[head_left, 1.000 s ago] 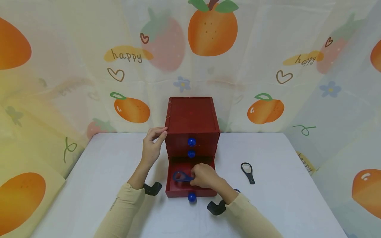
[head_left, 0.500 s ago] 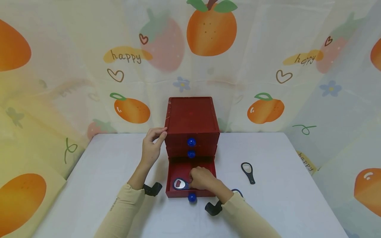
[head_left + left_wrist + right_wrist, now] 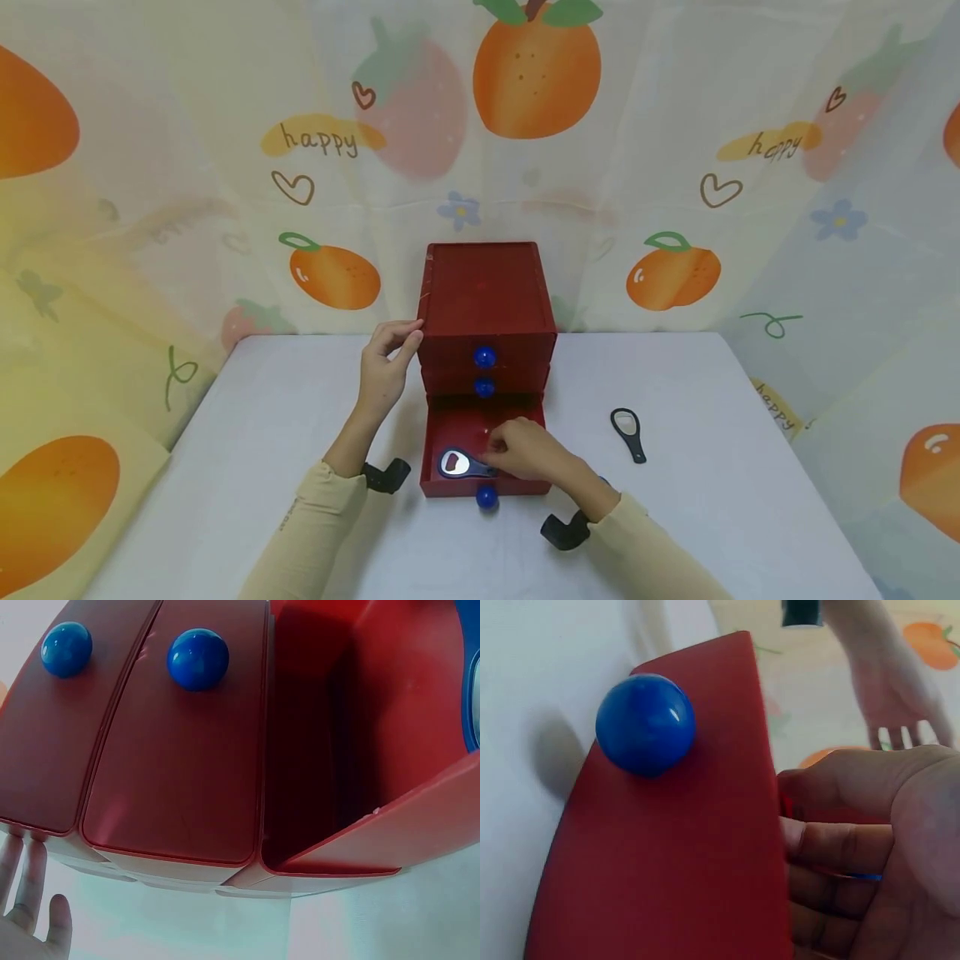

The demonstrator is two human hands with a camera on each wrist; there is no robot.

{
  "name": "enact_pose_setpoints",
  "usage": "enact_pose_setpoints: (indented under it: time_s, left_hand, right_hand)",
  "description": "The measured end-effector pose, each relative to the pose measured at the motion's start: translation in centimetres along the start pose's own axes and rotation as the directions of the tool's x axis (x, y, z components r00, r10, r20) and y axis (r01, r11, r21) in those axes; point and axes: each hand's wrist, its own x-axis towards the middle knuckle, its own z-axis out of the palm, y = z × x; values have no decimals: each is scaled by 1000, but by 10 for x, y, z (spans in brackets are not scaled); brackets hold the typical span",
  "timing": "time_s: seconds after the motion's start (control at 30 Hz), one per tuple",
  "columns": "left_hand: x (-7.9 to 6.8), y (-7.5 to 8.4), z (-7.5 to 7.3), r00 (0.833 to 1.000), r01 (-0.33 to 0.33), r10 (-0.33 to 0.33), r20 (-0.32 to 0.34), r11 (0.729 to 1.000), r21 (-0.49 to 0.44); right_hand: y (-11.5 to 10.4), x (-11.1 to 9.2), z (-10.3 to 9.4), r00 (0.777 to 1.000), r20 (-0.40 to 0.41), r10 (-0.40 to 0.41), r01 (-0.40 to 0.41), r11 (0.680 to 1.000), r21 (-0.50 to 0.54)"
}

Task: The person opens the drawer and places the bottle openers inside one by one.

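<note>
A red cabinet (image 3: 483,287) with blue round knobs has its bottom drawer (image 3: 450,425) pulled out. Inside that drawer, near its front, lies a blue bottle opener (image 3: 454,463) with a silvery head pointing left. My right hand (image 3: 525,448) is over the drawer by the opener's handle, its fingers loosely bent. In the right wrist view there is a gap between thumb and forefinger, with nothing seen held there. The straight fingers of my left hand (image 3: 384,367) touch the cabinet's upper left side. The drawer front hides part of the right fingers in the right wrist view.
A black bottle opener (image 3: 626,433) lies on the white table (image 3: 675,517) to the right. A bit of another blue-rimmed thing (image 3: 603,480) shows behind the right wrist. A fruit-printed curtain (image 3: 637,183) hangs behind the cabinet.
The blue bottle opener went from raised in the right hand to lying on the drawer floor. The right hand let go of it and shifted slightly right. The left hand stayed put.
</note>
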Motion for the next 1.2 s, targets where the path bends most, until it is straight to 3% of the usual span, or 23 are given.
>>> enact_pose_setpoints:
  time_s: [0.23,0.47,0.77,0.9,1.03,1.2]
  left_hand:
    - [0,0,0,1000,-10,10,7,1000,-9]
    - [0,0,0,1000,3,-2,10,1000,-21]
    - [0,0,0,1000,4,-4,11,1000,-2]
    - [0,0,0,1000,4,-4,10,1000,6]
    - [0,0,1,1000,1,-1,10,1000,7]
    - [0,-1,0,1000,0,0,5,1000,-1]
  right_hand:
    - [13,-20,-21,999,-31,13,-10,996,87]
    - [31,-38,-35,995,-71,77,-67,989,132]
    - [52,-70,-44,980,-111,164,-149,981,128]
    - [58,-85,-42,958,-130,255,-238,962,131]
    - [64,-100,-37,923,-146,357,-341,932,122]
    - [73,-116,-29,894,-147,423,-416,906,81]
